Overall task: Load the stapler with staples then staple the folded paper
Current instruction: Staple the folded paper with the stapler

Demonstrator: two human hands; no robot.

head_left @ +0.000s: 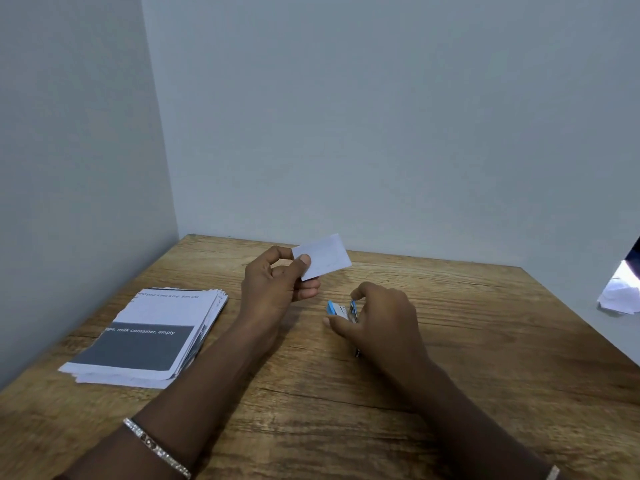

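Observation:
My left hand (277, 282) pinches a small folded white paper (325, 256) between thumb and fingers, holding it above the wooden table (485, 358). My right hand (381, 313) rests on the table just to the right, fingers curled around a small blue and silver stapler (341, 310). Most of the stapler is hidden under the hand; only its left end shows. Whether the stapler is lifted or lying on the wood I cannot tell. No loose staples are visible.
A stack of printed sheets (149, 337) lies on the table's left side, close to the left wall. Crumpled white paper (620, 296) sits at the far right edge. Grey walls enclose the table at the back and left.

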